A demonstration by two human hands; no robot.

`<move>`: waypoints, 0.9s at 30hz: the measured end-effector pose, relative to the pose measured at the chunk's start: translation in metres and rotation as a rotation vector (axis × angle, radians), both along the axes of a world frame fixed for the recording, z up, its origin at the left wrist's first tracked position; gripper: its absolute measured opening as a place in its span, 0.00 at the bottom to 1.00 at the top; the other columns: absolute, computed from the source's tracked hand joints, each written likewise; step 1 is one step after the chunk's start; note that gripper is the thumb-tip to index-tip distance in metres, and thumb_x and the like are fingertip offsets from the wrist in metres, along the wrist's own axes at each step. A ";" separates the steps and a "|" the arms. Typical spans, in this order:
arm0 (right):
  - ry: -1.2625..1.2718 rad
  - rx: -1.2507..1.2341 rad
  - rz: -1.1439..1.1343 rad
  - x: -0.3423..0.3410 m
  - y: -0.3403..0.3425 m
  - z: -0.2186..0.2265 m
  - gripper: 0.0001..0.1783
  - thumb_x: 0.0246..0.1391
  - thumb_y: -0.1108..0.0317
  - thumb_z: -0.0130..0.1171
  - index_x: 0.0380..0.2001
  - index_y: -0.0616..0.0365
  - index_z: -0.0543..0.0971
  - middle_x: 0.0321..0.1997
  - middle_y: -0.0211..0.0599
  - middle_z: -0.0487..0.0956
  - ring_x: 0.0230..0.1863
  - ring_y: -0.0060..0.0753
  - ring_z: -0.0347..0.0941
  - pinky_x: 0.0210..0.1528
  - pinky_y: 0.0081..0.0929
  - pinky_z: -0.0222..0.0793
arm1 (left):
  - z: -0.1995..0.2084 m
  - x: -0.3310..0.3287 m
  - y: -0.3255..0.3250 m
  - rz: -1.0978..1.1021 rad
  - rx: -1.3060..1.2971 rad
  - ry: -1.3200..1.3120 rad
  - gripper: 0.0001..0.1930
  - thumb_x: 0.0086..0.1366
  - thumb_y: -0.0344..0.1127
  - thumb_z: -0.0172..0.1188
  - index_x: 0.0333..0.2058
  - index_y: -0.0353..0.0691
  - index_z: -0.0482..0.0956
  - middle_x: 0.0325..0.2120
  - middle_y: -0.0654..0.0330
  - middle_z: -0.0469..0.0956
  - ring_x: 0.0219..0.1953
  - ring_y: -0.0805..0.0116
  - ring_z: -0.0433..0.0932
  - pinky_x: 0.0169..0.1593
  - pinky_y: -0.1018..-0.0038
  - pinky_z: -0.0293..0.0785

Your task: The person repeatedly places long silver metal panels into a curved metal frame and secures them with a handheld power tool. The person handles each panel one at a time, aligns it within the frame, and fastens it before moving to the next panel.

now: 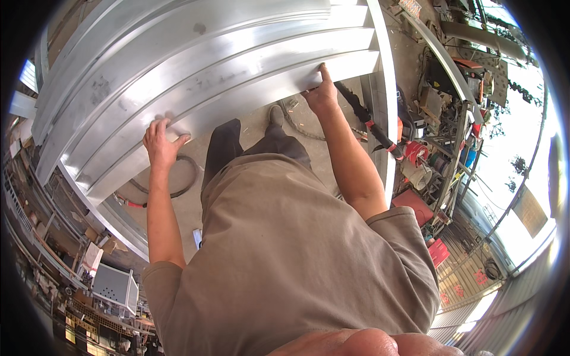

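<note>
A long silvery metal slat runs across in front of me, the nearest of several parallel slats in a metal frame. Toward its left part, my left hand is closed over it, fingertips at the upper edge and thumb stretched along its face. Farther right, my right hand grips the lower edge of the same slat. Its thumb lies on the face, while the other fingers are mostly hidden behind the metal. Dark smudges mark the wider metal sheets beyond.
A black cable with red bands passes by the frame's right side. Below the slat, a dark hose loop lies on the concrete floor. Cluttered shelving stands at right, with red reels. A grey metal box is at lower left.
</note>
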State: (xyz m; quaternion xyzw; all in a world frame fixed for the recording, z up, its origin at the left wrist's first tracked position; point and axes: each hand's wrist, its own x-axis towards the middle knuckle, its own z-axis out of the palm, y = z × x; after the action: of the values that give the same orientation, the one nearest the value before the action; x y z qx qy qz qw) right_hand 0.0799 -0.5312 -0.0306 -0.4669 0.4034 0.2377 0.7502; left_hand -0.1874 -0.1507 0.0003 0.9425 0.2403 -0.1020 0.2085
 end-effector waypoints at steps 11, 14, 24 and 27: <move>-0.009 0.045 -0.024 0.000 -0.002 -0.002 0.38 0.68 0.46 0.59 0.69 0.61 0.65 0.68 0.46 0.68 0.67 0.48 0.68 0.66 0.54 0.69 | -0.001 0.001 -0.001 -0.009 0.019 0.022 0.38 0.47 0.48 0.82 0.56 0.46 0.77 0.56 0.57 0.74 0.62 0.50 0.69 0.67 0.50 0.61; 0.004 0.038 -0.025 0.000 -0.003 -0.001 0.38 0.68 0.47 0.60 0.70 0.61 0.65 0.68 0.46 0.68 0.67 0.49 0.69 0.66 0.53 0.70 | -0.001 0.001 -0.001 -0.008 0.014 0.027 0.38 0.47 0.49 0.81 0.57 0.46 0.77 0.56 0.57 0.74 0.62 0.50 0.68 0.68 0.50 0.60; -0.277 -0.590 0.177 -0.035 -0.157 0.066 0.25 0.66 0.62 0.62 0.62 0.62 0.73 0.51 0.40 0.78 0.49 0.35 0.79 0.53 0.33 0.79 | -0.001 0.003 -0.005 -0.011 0.056 0.039 0.39 0.46 0.49 0.81 0.56 0.45 0.76 0.56 0.57 0.74 0.63 0.50 0.69 0.68 0.51 0.60; -0.388 -0.875 0.066 -0.024 -0.286 0.081 0.17 0.67 0.62 0.62 0.53 0.60 0.80 0.46 0.37 0.81 0.47 0.32 0.81 0.45 0.31 0.80 | -0.003 0.003 -0.005 -0.003 0.053 0.040 0.39 0.46 0.50 0.81 0.57 0.45 0.75 0.56 0.57 0.74 0.63 0.51 0.69 0.67 0.51 0.59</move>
State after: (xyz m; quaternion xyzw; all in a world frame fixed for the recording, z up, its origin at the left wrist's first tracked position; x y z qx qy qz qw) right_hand 0.0562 -0.8171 0.0505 -0.7871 0.3031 -0.0224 0.5368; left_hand -0.1848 -0.1559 -0.0026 0.9458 0.2458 -0.1147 0.1783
